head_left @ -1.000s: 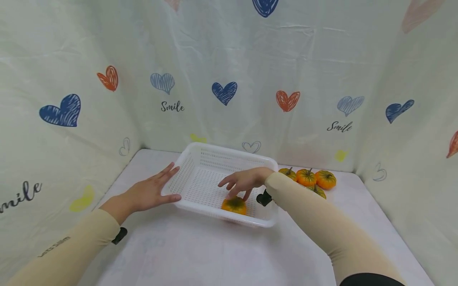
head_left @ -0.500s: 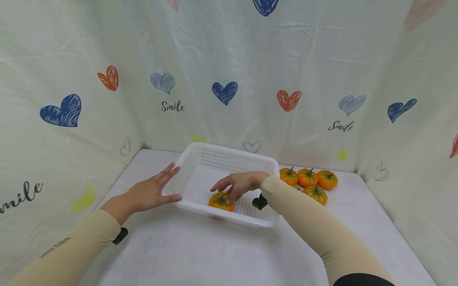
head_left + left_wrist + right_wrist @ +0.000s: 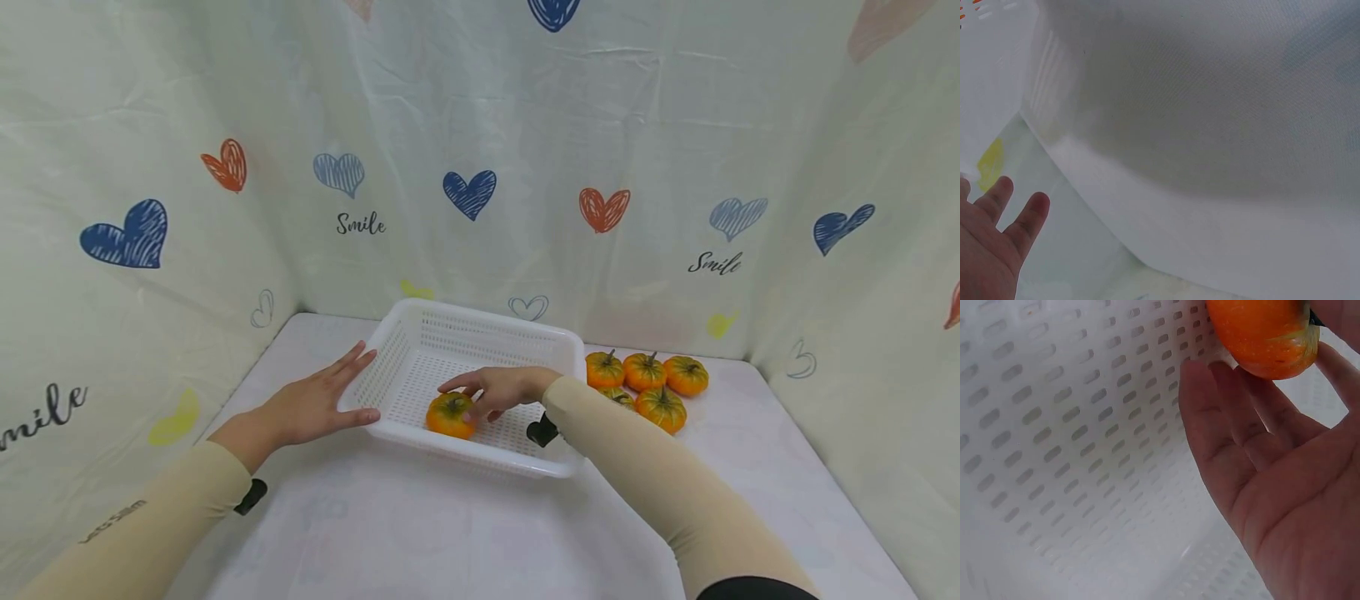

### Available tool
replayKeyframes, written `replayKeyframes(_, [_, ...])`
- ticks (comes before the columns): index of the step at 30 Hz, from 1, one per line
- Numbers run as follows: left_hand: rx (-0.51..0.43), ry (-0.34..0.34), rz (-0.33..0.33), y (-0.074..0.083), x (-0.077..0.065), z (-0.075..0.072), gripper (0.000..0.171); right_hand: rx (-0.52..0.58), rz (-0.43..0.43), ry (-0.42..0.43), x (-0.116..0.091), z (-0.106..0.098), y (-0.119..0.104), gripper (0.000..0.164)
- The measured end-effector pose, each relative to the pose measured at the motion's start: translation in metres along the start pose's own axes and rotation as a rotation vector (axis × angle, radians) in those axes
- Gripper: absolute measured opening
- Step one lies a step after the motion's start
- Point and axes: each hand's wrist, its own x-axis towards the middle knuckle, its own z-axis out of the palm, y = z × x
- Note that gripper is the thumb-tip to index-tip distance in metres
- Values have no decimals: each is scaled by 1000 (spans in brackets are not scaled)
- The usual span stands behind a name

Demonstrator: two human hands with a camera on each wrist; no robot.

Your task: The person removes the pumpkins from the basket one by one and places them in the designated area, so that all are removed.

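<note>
A white plastic basket [image 3: 480,454] with slotted walls stands tilted a little across the table. Inside it, near the front wall, is a small orange-and-green pumpkin [image 3: 448,417]. My right hand [image 3: 506,390] reaches over the basket's right side and holds this pumpkin, thumb and fingers about its right and far sides. In the right wrist view the fingers [image 3: 1260,425] bend round the orange underside of the pumpkin [image 3: 1266,337], close to the slotted basket wall [image 3: 1085,425]. My left hand [image 3: 311,404], fingers spread, rests against the basket's left rim.
Several more small pumpkins [image 3: 643,372] lie grouped on the table [image 3: 420,533] just right of the basket. A pale curtain [image 3: 525,108] printed with hearts closes off the back and both sides.
The pumpkin in the basket has shifted left, and my right hand has moved left with it, its fingers coming round it. My left hand and the basket have stayed in place.
</note>
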Motion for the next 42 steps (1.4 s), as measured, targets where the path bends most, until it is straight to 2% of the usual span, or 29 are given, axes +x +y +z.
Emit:
replayKeyframes(9, [-1,-3,-5,0,-1,-1,99,-9,-45,-20,5,2,0,70])
replayKeyframes(26, [8,-17,-24,2,0,-1,99,1,-51,17,5,5,0,58])
replayKeyframes(31, [9,-18,-28,2,0,0,99,18,-67,-2,5,6,-1,61])
replayKeyframes(42, [8,-8,-9,-1,1,1,99,69,-77,2,7,6,3,57])
